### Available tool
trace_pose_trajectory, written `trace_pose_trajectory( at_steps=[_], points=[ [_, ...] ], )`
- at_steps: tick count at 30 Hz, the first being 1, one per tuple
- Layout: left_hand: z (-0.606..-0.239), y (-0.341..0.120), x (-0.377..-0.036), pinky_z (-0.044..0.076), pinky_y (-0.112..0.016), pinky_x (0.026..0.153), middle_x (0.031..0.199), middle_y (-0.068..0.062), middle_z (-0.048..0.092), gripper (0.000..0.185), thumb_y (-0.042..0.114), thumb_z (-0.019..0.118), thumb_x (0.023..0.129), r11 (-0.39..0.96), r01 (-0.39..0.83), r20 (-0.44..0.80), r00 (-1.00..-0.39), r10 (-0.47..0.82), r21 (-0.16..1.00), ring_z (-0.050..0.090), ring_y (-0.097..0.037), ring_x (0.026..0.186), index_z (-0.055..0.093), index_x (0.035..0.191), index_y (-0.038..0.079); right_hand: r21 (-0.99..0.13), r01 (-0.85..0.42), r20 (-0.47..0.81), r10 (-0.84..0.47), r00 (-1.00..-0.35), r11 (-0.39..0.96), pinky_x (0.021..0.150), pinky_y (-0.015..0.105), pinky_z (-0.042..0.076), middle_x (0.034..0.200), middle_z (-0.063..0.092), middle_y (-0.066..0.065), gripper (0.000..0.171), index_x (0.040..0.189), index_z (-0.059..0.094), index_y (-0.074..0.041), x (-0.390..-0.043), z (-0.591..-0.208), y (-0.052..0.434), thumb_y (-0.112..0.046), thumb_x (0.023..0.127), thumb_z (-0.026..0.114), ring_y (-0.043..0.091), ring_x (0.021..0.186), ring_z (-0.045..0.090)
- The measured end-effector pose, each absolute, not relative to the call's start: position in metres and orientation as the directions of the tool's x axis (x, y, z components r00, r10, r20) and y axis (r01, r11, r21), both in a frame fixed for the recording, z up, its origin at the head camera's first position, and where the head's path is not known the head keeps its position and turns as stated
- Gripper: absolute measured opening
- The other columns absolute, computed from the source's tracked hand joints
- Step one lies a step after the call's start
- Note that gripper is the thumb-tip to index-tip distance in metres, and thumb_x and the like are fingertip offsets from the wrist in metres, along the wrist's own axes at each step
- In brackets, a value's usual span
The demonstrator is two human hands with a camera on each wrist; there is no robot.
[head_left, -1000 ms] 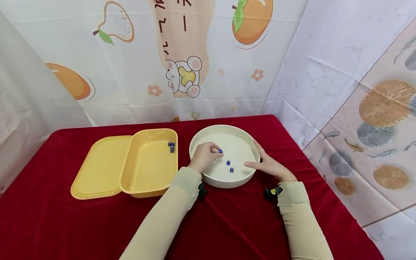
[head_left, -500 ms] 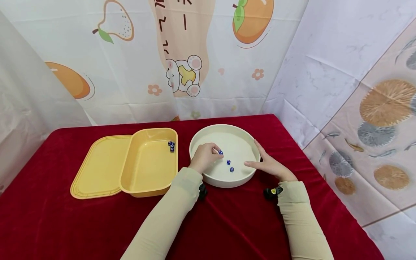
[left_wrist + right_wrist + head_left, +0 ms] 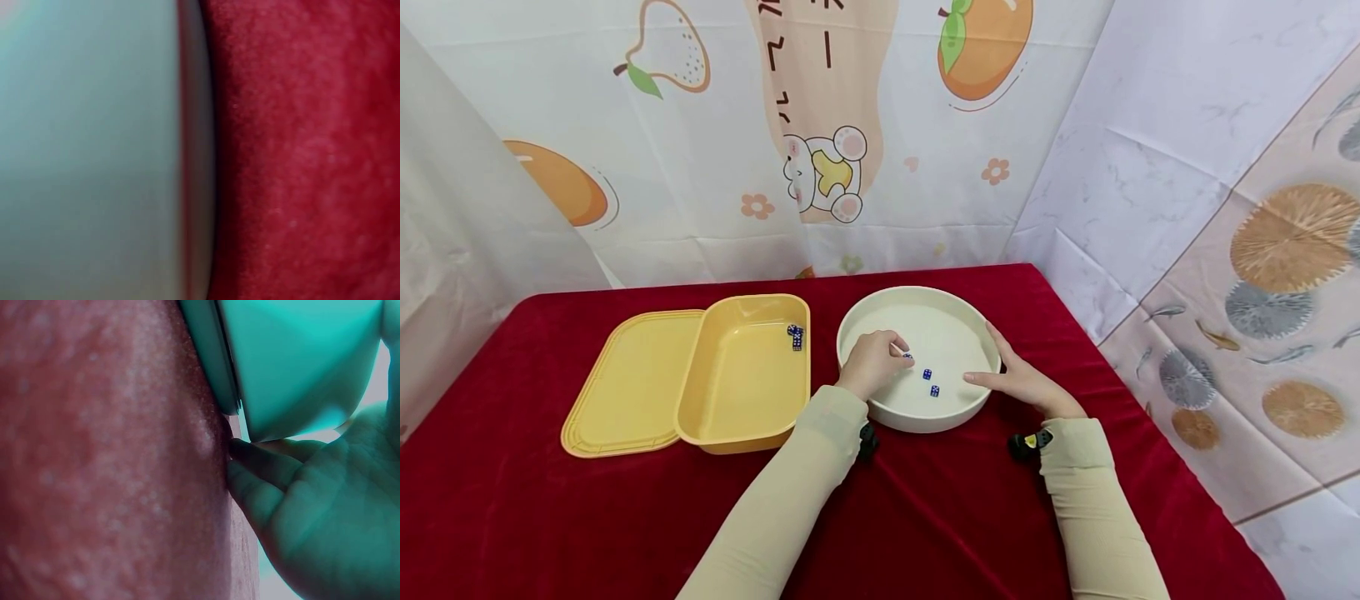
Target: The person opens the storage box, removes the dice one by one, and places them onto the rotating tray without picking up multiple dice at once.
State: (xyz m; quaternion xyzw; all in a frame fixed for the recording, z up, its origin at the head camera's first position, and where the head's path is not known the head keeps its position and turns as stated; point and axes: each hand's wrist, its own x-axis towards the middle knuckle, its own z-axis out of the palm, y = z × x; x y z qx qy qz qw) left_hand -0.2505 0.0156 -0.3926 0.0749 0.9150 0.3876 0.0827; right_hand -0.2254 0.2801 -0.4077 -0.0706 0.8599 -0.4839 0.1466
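In the head view, my left hand point(image 3: 868, 363) reaches over the near left rim of a round cream tray point(image 3: 917, 299). Its thumb and fingertips pinch a blue die point(image 3: 907, 357), mostly hidden by the fingers. Two more blue dice point(image 3: 927, 374) lie on the tray floor just right of that hand. My right hand point(image 3: 1026, 382) grips the tray's right side, thumb over the rim and fingers along the outer wall. The right wrist view shows those fingers point(image 3: 265, 465) low against the tray wall point(image 3: 300, 369). Only the tray's side point(image 3: 87, 150) and red cloth fill the left wrist view.
Left of the tray stands a yellow rectangular box point(image 3: 743, 383) with several blue dice point(image 3: 796, 337) in its far right corner. A flat yellow lid point(image 3: 632, 383) lies beside it, partly under the box. Red cloth point(image 3: 587, 525) covers the table, with printed curtains behind.
The pinched die has shifted slightly toward me and shows less between my left fingertips. My right hand and the tray stay put.
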Motion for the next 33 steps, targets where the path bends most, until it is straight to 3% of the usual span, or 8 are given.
trace_pose_trajectory(
  at_steps=[11, 25, 33],
  points=[
    [-0.392, 0.015, -0.249, 0.053, -0.03, 0.075, 0.093, -0.003, 0.071, 0.021, 0.027, 0.074, 0.09, 0.66, 0.074, -0.079, -0.977, 0.199, 0.747, 0.063, -0.016, 0.085, 0.071, 0.106, 0.015, -0.844, 0.005, -0.175, -0.267, -0.948, 0.536, 0.12, 0.061, 0.01, 0.167, -0.001, 0.01, 0.107, 0.16, -0.006, -0.025, -0.223, -0.407, 0.278, -0.037, 0.088, 0.072, 0.035, 0.153, 0.002],
    [-0.382, 0.006, -0.245, 0.053, -0.027, 0.071, 0.09, -0.005, 0.071, 0.021, 0.029, 0.07, 0.093, 0.44, 0.073, 0.021, -0.992, 0.123, 0.895, 0.067, -0.015, 0.079, 0.073, 0.107, 0.014, -0.853, 0.014, -0.178, -0.265, -0.948, 0.522, 0.121, 0.06, 0.01, 0.168, -0.001, 0.007, 0.107, 0.16, -0.005, -0.026, -0.224, -0.409, 0.279, -0.039, 0.087, 0.073, 0.033, 0.153, 0.002],
    [-0.369, -0.002, -0.245, 0.055, -0.028, 0.071, 0.095, -0.011, 0.073, 0.025, 0.033, 0.07, 0.093, 0.389, 0.067, 0.032, -0.995, 0.098, 0.919, 0.068, -0.024, 0.084, 0.073, 0.109, 0.015, -0.849, 0.036, -0.197, -0.254, -0.947, 0.527, 0.12, 0.061, 0.01, 0.168, -0.002, 0.004, 0.107, 0.16, -0.005, -0.031, -0.224, -0.408, 0.28, -0.043, 0.087, 0.072, 0.031, 0.153, 0.003]
  ],
)
